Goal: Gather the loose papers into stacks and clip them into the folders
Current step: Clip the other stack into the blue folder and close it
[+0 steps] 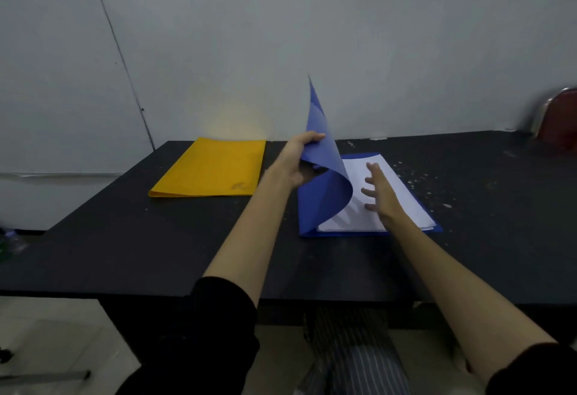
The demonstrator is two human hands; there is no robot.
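Left hand [299, 160] is gripping the blue folder [324, 182] cover, curling it up. Right hand [379, 191] is hovering released, fingers spread, just over the paper stack [402, 198] lying in the folder. Closed yellow folder [212, 166] is sitting left of the left hand on the surface [156, 254]. Advice: press stack flat, square the edges, then lower cover.

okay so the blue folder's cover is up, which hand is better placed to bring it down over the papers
Left. The left hand already grips the raised blue cover, while the right hand is spread open over the white papers, touching no part of the cover.
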